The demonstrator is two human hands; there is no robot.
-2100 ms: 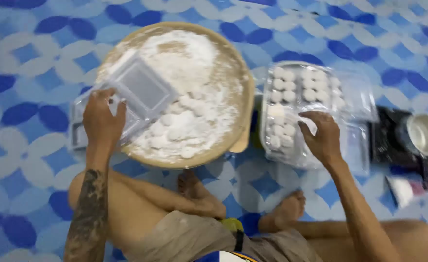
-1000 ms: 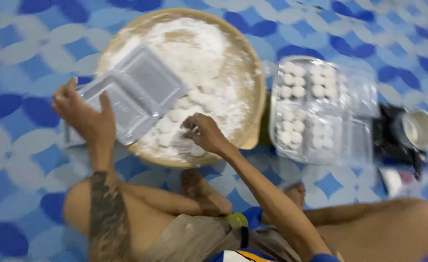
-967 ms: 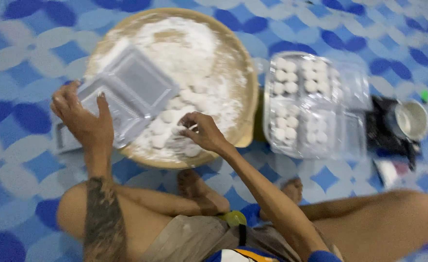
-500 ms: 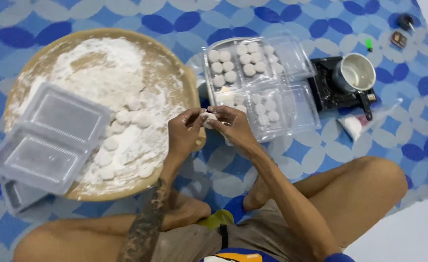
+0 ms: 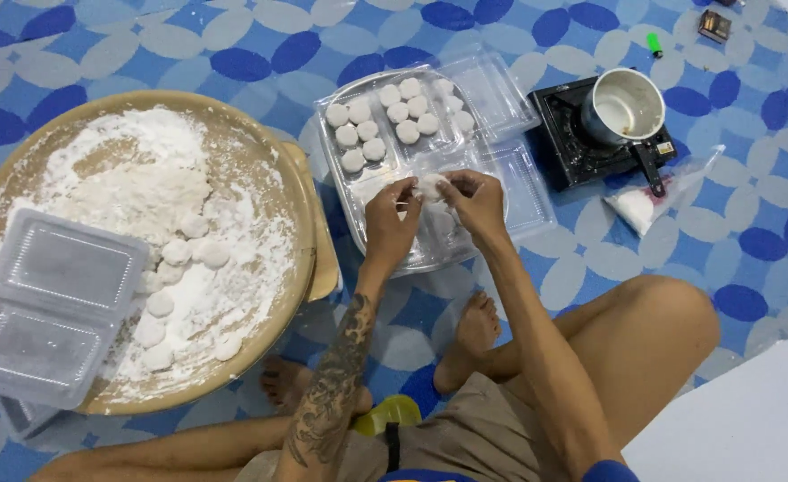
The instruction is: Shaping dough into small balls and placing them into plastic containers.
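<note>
Both hands pinch one white dough ball [image 5: 430, 186] between their fingertips: left hand [image 5: 390, 219] on its left side, right hand [image 5: 476, 201] on its right, held just above the clear plastic tray [image 5: 519, 192] in the middle of the scene.

Risks, as I judge them: the ball looks soft and floured, so a tight squeeze could dent or tear it; a loose pinch could drop it onto the filled tray [image 5: 394, 120] just beyond, knocking the neat rows.

Edges and room:
- Trays are thin and light; a wrist brushing a rim could tip or slide them.
- Left: big round flour tray [image 5: 300, 223], its rim close to the left forearm. Loose balls and an open empty clear box [image 5: 50, 308] sit on it.
- Right, far: small black stove [image 5: 572, 147] with a pot [image 5: 624, 105], handle pointing near; a plastic bag [image 5: 657, 192] beside it.
- Near side is hemmed in by the person's folded legs.
- Open floor mat [image 5: 188, 40] lies mostly far and left.
</note>
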